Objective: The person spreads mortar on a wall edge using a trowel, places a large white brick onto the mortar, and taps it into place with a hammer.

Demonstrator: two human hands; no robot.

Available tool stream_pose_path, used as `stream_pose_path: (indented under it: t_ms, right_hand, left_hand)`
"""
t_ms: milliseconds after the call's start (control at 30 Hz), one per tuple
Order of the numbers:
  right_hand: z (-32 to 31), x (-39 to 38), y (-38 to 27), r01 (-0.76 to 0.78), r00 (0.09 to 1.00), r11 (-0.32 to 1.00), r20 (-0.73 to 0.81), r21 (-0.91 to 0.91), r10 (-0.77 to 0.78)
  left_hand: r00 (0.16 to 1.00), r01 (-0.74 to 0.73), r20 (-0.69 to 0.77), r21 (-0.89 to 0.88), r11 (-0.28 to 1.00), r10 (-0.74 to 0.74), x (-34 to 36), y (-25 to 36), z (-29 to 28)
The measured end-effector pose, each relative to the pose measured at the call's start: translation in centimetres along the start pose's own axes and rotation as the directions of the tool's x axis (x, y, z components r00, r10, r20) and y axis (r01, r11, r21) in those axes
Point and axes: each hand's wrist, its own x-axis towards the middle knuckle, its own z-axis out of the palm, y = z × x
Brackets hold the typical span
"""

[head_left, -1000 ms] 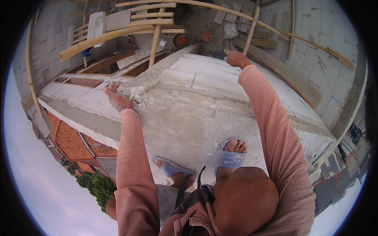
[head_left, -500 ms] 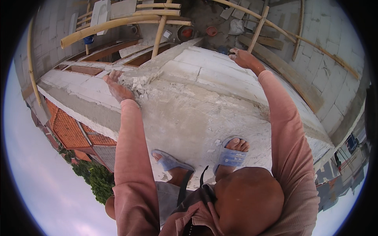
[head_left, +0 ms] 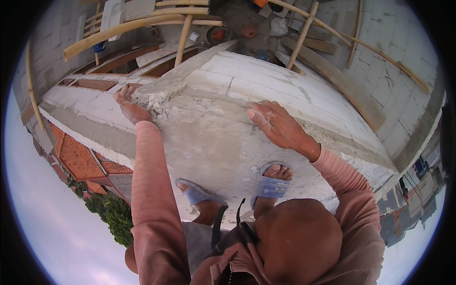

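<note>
I stand in blue sandals (head_left: 273,185) on a rough grey concrete ledge (head_left: 209,137) on top of a pale block wall (head_left: 228,78). My left hand (head_left: 131,107) is at the ledge's left edge, its fingers stretched forward beside a lump of crumbly mortar (head_left: 156,98). Nothing shows in its grip. My right hand (head_left: 278,124) is over the ledge's far edge, above the block wall, with the thumb apart and the fingers pointing left. It holds nothing that I can see; some fingertips are hidden, and I cannot tell whether it touches the concrete.
Bamboo poles (head_left: 123,31) cross at the far left, and a wooden prop (head_left: 302,35) rises at the right. Below lie long planks (head_left: 337,88), a red bucket (head_left: 249,32) and a white sack (head_left: 279,27). Beyond the left edge, an orange tiled roof (head_left: 78,154) lies far beneath.
My right hand has come back from the far right, beyond the wall, to the ledge's edge in the middle. My left hand stays beside the crumbly mortar. The view has shifted slightly.
</note>
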Motion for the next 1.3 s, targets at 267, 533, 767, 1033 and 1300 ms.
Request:
stream_pose_path:
  t_ms: [267,533,767,1033,1300]
  right_hand:
    - [2.3,-2.0,-0.1,0.099,0.963,0.967,-0.22,-0.237,-0.153]
    - [3.1,-2.1,0.2,0.182,0.898,0.961,-0.363,-0.21,-0.249]
    - [1.9,-3.7,-1.8,0.196,0.873,0.97,-0.425,-0.143,-0.239]
    - [-3.9,-15.7,-8.6,-0.164,0.883,0.797,-0.446,-0.581,-0.143]
    - [-8.0,-16.5,-23.4,-0.321,0.945,0.652,-0.189,-0.687,0.267]
  left_hand:
    - [0.999,0.005,0.031,0.006,1.0,-0.005,-0.3,0.7,1.0]
    - [0.983,0.109,0.136,0.114,0.987,-0.124,-0.9,1.0,0.6]
    - [0.861,0.017,0.458,0.41,0.912,-0.222,0.6,3.8,-1.7]
    - [0.802,0.075,0.562,0.242,0.968,-0.202,0.9,3.6,-2.3]
    - [0.765,0.457,0.498,0.027,0.889,-0.408,4.7,3.4,-3.1]
